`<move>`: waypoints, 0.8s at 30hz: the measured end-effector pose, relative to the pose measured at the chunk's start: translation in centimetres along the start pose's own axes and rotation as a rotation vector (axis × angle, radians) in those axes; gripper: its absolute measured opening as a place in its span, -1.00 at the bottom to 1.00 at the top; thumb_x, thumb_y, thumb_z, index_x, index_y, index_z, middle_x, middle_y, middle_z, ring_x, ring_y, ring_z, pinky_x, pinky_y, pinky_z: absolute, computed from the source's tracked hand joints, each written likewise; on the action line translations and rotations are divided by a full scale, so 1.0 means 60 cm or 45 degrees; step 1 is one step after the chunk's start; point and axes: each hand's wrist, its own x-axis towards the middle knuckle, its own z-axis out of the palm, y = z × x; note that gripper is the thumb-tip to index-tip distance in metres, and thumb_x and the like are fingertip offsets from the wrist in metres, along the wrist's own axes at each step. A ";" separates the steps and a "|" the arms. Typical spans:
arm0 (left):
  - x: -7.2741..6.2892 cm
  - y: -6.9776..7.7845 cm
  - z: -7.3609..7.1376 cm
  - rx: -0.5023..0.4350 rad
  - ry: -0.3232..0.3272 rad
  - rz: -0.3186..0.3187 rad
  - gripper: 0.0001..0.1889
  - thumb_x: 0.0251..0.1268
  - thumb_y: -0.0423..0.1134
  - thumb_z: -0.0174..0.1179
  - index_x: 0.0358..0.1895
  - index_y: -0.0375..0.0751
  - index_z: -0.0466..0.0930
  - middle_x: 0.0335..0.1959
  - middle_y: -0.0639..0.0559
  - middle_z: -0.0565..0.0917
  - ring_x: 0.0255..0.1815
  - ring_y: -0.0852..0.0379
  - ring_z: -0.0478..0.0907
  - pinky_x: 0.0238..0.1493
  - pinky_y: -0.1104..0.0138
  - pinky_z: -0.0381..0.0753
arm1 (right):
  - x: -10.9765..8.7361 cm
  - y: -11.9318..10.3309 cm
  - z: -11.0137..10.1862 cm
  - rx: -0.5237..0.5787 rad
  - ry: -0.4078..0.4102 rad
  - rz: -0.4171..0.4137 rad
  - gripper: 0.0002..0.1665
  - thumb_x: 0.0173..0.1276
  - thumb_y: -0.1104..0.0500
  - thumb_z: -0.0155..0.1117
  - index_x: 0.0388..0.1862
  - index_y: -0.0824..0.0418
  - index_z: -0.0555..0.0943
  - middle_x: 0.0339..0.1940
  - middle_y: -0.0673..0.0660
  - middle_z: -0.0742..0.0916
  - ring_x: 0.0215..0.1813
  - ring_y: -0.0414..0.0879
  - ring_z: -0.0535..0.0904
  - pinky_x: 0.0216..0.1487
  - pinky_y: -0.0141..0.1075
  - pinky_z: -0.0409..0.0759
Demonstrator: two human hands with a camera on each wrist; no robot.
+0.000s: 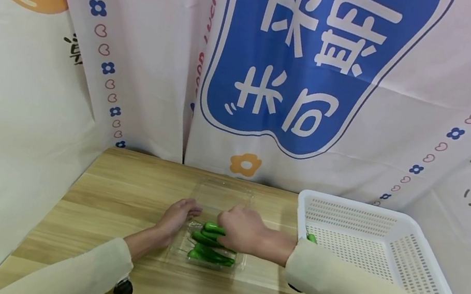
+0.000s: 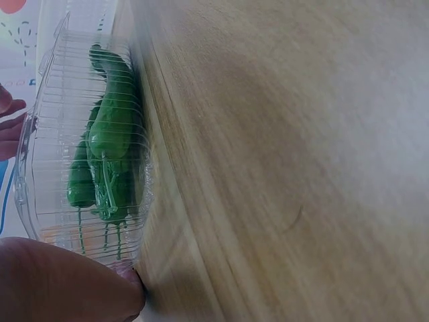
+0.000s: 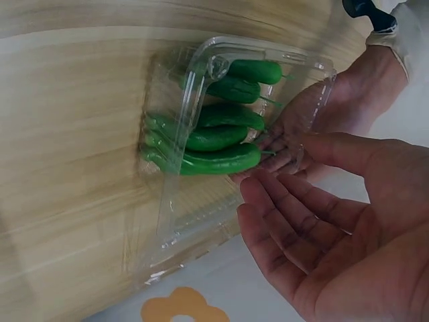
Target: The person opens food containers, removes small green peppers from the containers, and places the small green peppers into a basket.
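Several green chili peppers (image 1: 211,255) lie side by side in a clear plastic clamshell box (image 3: 201,100), their thin stems toward my left hand. The box's lid (image 1: 220,194) stands folded back on the far side. My left hand (image 1: 175,219) rests against the box's left side, fingers extended; in the left wrist view its thumb (image 2: 67,282) is by a box corner. Above the peppers is my right hand (image 1: 242,229). The right wrist view shows its fingers (image 3: 288,231) loosely bent and holding nothing, near the box's edge.
A white perforated basket (image 1: 357,206) stands on the wooden table (image 1: 126,175) at the right, with a green pepper (image 1: 311,238) by its left wall. My right forearm crosses the basket's near side. Printed cloth (image 1: 158,75) hangs behind and at both sides.
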 end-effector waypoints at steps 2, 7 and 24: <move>0.001 -0.002 0.000 -0.001 0.000 -0.006 -0.38 0.74 -0.15 -0.15 0.61 -0.52 0.05 0.47 -0.42 0.45 0.53 -0.32 0.36 0.67 -0.13 0.14 | 0.003 -0.001 0.006 0.009 -0.013 0.000 -0.51 0.38 0.13 0.52 -0.60 0.02 0.39 -0.68 -0.13 0.28 -0.61 -0.26 0.17 -0.62 -0.41 0.16; 0.002 -0.002 0.000 0.003 -0.004 -0.006 -0.39 0.74 -0.15 -0.15 0.60 -0.51 0.10 0.50 -0.42 0.40 0.54 -0.32 0.35 0.68 -0.14 0.13 | 0.010 -0.004 0.015 0.008 -0.042 0.012 -0.51 0.38 0.15 0.48 -0.60 0.02 0.37 -0.68 -0.12 0.33 -0.61 -0.24 0.21 -0.64 -0.38 0.21; -0.002 0.001 -0.003 0.010 -0.033 0.005 -0.36 0.77 -0.12 -0.21 0.63 -0.52 -0.01 0.49 -0.45 0.40 0.57 -0.34 0.30 0.68 -0.15 0.12 | 0.032 -0.025 0.063 -0.025 -0.141 -0.002 -0.44 0.34 0.11 0.53 -0.68 -0.02 0.33 -0.70 -0.13 0.47 -0.60 -0.25 0.36 -0.62 -0.36 0.40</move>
